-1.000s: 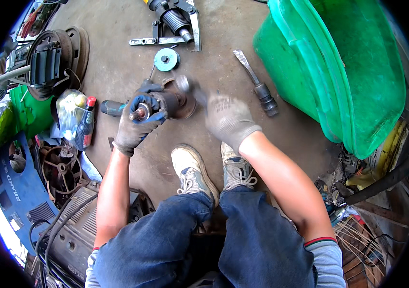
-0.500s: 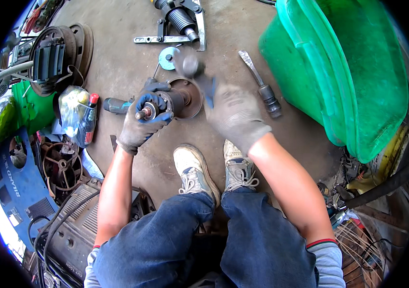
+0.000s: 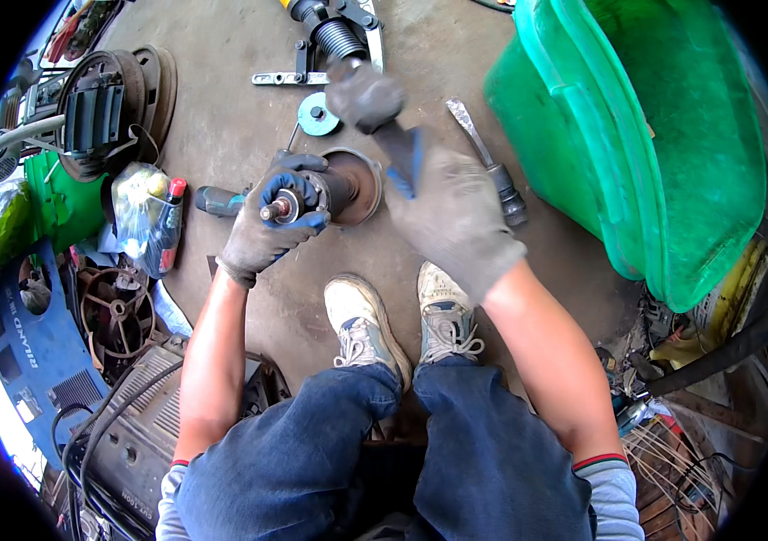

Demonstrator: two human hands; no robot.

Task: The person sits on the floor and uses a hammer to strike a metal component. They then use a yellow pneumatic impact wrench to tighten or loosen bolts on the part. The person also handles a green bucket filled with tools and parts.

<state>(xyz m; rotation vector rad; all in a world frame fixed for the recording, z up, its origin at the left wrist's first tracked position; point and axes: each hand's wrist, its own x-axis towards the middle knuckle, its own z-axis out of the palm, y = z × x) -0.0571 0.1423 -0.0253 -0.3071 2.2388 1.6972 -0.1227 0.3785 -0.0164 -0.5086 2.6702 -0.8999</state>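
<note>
- Gripping a shafted metal part (image 3: 337, 191), the gloved left hand (image 3: 269, 219) has its fingers curled round the narrow end; the shaft tip (image 3: 272, 211) projects between thumb and fingers.
- The part lies ahead of the shoes (image 3: 359, 317), its round, dish-like end toward the right hand; whether it rests on the floor (image 3: 213, 117) cannot be told.
- The gloved right hand (image 3: 456, 206) is clenched round the handle of a hammer (image 3: 366, 97), whose head appears beyond the part; motion blur probably softens its true outline.
- A pale blue disc (image 3: 317, 115) lies just beyond the part, near a puller-like tool (image 3: 341, 41) with metal arms.
- A flat-bladed tool (image 3: 508, 191) lies beyond the right hand, beside a green tub (image 3: 560, 117).
- A teal-and-black power tool (image 3: 218, 200) lies just left of the left hand.
</note>
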